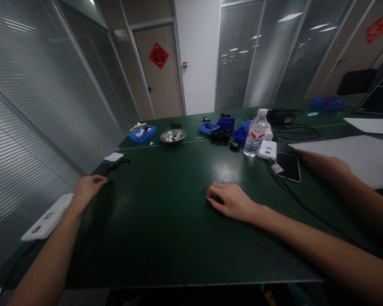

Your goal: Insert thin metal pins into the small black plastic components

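Note:
On the left side of the green table (166, 221), my left hand (85, 190) is closed, thumb and fingers pinched at a small dark object (108, 182) whose kind I cannot make out. My right hand (231, 200) rests on the table right of the middle, fingers curled around a small dark object (217, 198). A thin pale tip sticks out leftward from its fingertips. Beside my left forearm lies a white power bank (46, 219). Just beyond my left hand are a dark strap-like item (104, 169) and a white paper (114, 157).
Another person's hand (327, 170) lies by white sheets (364, 157) at the right. Nearby are a phone (287, 166), a second power bank (268, 150), cables and a water bottle (257, 135). Farther back stand a metal bowl (172, 141) and several blue trays (142, 134).

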A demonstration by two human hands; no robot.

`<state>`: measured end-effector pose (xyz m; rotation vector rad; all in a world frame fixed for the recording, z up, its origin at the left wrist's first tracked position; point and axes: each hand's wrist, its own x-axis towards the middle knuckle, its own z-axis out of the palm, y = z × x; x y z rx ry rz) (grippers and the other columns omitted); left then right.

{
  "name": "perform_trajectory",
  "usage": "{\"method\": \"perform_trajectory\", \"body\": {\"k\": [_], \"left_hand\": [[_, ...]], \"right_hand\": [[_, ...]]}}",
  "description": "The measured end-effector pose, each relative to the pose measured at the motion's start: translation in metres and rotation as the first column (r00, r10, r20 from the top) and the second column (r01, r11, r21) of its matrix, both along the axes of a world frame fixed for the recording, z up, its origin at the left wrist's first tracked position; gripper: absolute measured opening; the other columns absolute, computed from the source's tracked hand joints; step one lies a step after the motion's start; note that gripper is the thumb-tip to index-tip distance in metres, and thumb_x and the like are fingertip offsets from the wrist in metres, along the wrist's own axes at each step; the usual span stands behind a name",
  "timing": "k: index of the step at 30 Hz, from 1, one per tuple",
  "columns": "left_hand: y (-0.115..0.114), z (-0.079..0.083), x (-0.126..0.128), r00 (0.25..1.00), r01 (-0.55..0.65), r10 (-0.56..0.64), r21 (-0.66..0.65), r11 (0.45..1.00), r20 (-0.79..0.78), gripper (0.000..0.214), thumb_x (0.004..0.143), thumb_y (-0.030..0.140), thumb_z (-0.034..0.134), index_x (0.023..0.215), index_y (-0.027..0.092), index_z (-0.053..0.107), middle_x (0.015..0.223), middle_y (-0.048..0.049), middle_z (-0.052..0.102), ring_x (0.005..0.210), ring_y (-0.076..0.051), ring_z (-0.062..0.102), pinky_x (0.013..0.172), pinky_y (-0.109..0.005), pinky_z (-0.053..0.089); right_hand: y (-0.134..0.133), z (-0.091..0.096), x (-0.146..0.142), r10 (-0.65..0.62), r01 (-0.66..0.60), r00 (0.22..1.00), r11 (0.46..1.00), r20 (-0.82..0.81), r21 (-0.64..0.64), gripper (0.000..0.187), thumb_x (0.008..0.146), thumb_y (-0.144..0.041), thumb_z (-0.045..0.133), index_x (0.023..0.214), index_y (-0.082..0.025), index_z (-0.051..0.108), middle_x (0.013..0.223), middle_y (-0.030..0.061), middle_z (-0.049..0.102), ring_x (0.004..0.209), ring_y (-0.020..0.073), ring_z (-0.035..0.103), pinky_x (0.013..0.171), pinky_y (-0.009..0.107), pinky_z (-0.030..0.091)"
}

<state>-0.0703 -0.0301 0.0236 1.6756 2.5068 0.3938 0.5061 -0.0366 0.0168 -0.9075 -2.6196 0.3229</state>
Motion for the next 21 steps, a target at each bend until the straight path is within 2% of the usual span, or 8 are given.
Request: {"method": "perform_trajectory", "body": {"k": [4,7,12,21], "left_hand": [[0.002,0.002,0.008,0.98,0.02,-0.034,-0.072,0.997,-0.196,0.032,0.087,0.033,0.061,0.107,0.013,0.076,0.107,-0.0147,0.076,0.099,-0.033,0.07,0.086,-0.037,0.052],[0.0,0.002,0.016,0.968,0.075,-0.092,-0.081,0.994,-0.234,0.031,0.088,0.029,0.058,0.106,0.013,0.076,0.113,-0.0153,0.075,0.105,-0.032,0.068,0.093,-0.038,0.05],[-0.003,-0.003,0.03,0.934,0.08,-0.092,-0.051,0.996,-0.345,0.034,0.091,0.023,0.047,0.104,0.012,0.077,0.105,-0.0201,0.074,0.099,-0.034,0.068,0.086,-0.041,0.05],[-0.007,0.0,0.038,0.928,0.1,-0.106,-0.034,0.994,-0.357,0.035,0.094,0.025,0.047,0.109,0.009,0.074,0.112,-0.0199,0.071,0.102,-0.031,0.065,0.085,-0.037,0.048]], "right_hand": [[0.0,0.0,0.0,0.001,-0.001,1.0,1.0,-0.003,-0.006,0.012,0.097,-0.026,0.056,0.105,-0.021,0.062,0.102,0.0037,0.066,0.077,0.0148,0.061,0.067,0.027,0.042],[0.0,0.0,-0.001,-0.002,0.002,1.0,1.0,0.004,-0.012,0.012,0.097,-0.027,0.056,0.105,-0.021,0.062,0.103,0.0037,0.067,0.078,0.015,0.061,0.067,0.027,0.042],[0.0,0.0,-0.001,-0.003,0.003,1.0,1.0,0.006,0.002,0.012,0.097,-0.026,0.056,0.105,-0.02,0.063,0.101,0.0035,0.067,0.078,0.0151,0.061,0.067,0.027,0.041],[0.0,0.002,-0.001,0.003,-0.002,1.0,1.0,0.009,-0.002,0.013,0.098,-0.028,0.055,0.106,-0.02,0.062,0.103,0.0043,0.066,0.079,0.0155,0.061,0.067,0.027,0.042]]}}
